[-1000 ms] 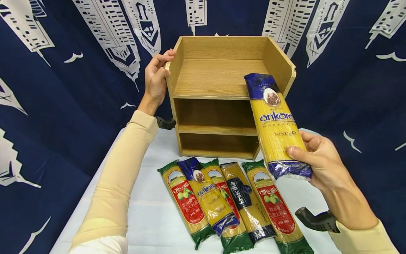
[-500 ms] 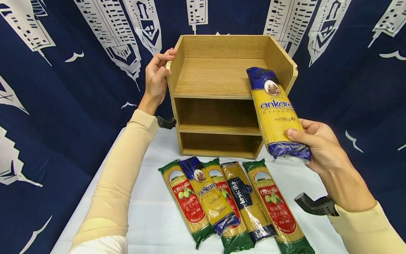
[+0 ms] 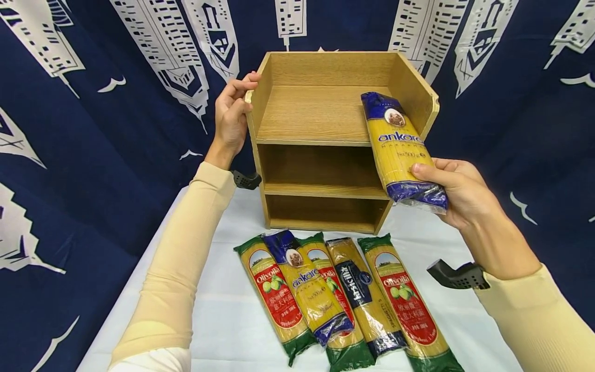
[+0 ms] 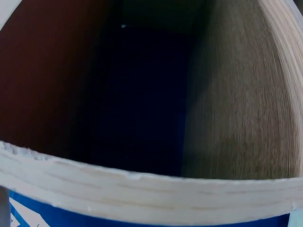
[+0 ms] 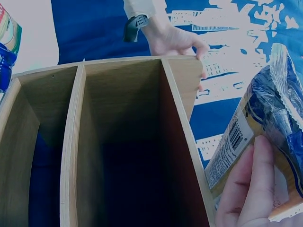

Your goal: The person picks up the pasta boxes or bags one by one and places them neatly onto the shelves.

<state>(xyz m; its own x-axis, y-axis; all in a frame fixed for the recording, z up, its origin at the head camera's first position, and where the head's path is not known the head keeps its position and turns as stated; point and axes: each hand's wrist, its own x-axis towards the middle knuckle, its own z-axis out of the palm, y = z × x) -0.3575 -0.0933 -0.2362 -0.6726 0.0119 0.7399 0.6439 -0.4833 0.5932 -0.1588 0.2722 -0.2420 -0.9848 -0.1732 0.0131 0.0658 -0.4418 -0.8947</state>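
Past grip: top shelf (image 3: 316, 116) just beyond pack's far end
R hand (image 3: 457, 191): pinching ankara spaghetti pack (image 3: 397, 150) at near end, long axis pointing away
L hand (image 3: 231, 116): fingers curled on wooden rack (image 3: 260, 170) left wall

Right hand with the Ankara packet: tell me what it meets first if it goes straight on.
Probably the top shelf of the wooden rack: the Ankara packet in the right hand already points over its front edge; depth unclear.
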